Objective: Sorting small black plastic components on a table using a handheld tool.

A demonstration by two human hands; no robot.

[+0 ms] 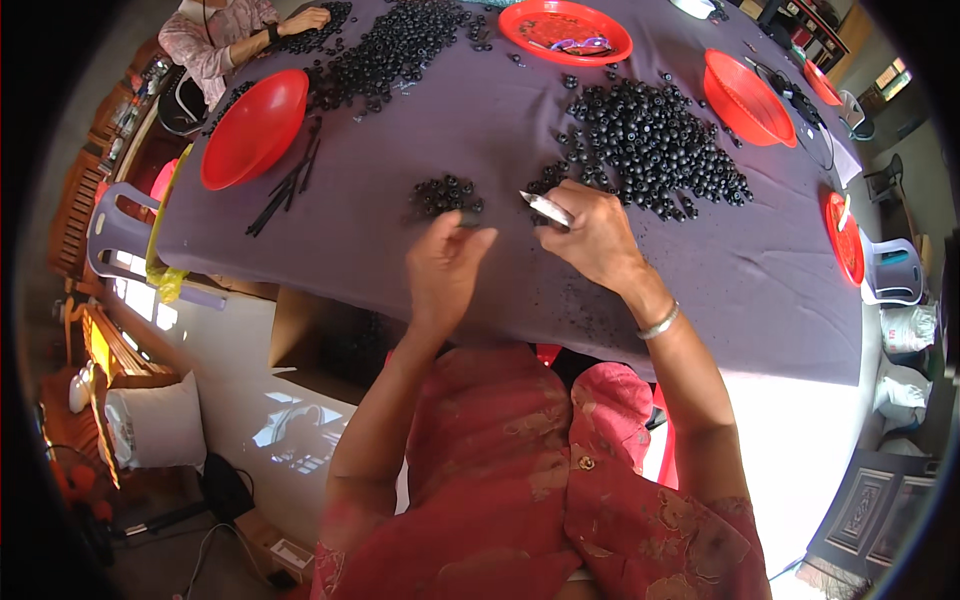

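Left hand (445, 265) half-curled near small bead pile (447, 195), can't tell if pinching. Right hand (590, 232) clenched on silver tool (548, 209). Forearms (380, 430) cross tablecloth edge (790, 362); wide gap leftward to dark sticks (288, 188).

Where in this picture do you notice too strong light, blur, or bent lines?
Head view: strong light washes out the white surface at lower right; head view: the left hand looks slightly blurred near the small cluster of black round beads; head view: edges of the purple-grey cloth-covered table bow with the fisheye lens.
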